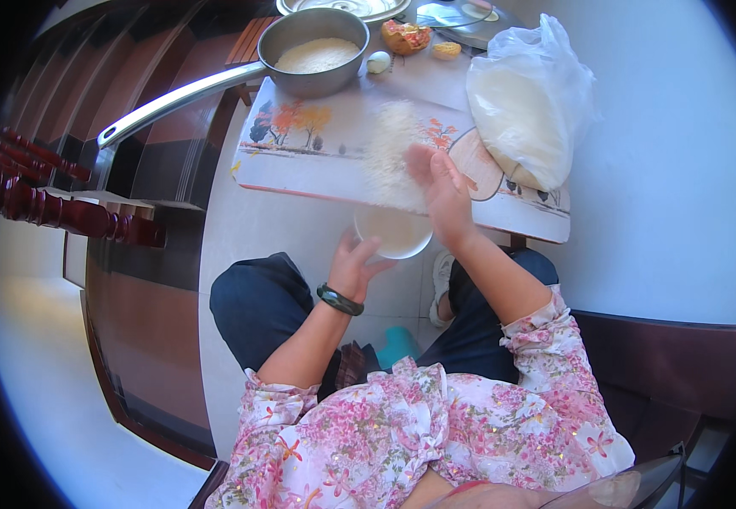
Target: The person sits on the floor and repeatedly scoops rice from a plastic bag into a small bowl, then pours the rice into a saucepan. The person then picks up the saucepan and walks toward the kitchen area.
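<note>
Pale rice-like grains (394, 153) lie spread in a band on the low table (304, 175), reaching its near edge. My right hand (447, 200) is beside them on the right, blurred, its fingers extended and nothing visibly held. Just below the edge, my left hand (354, 264) holds a pale bowl (413, 251) by its side, under the near end of the grains. Similar grains appear inside the bowl, though blur hides their detail. A dark bangle (340, 299) circles my left wrist.
A long-handled saucepan (314, 83) holding grains stands at the far left, its handle (183, 98) jutting past the table. A white egg-like object (378, 62), an opened pomegranate (406, 38) and a yellowish piece (447, 50) sit behind. A filled plastic bag (527, 114) occupies the right side.
</note>
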Motion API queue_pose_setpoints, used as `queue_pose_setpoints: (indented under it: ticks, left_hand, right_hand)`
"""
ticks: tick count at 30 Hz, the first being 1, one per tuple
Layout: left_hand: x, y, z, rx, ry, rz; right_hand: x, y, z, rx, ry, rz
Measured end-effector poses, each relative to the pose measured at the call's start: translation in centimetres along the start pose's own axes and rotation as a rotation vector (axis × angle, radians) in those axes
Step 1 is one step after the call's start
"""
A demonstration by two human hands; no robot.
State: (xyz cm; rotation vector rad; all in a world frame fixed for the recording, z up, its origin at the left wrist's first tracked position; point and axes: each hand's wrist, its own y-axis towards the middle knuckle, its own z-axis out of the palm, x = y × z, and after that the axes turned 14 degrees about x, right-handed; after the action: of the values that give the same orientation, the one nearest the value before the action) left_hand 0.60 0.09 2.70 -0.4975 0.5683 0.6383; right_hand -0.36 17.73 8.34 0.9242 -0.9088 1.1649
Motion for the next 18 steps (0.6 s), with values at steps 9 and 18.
queue_pose_setpoints:
  ticks: [9,18]
  left_hand:
    - [-0.3,-0.1,-0.1,-0.006,0.014,0.011]
    - [-0.4,-0.4,0.0,0.006,0.06,0.016]
  right_hand:
    - [2.5,2.2,-0.6,0.234,-0.055,0.011]
    - [2.1,2.4,0.2,0.527,-1.386,-0.236]
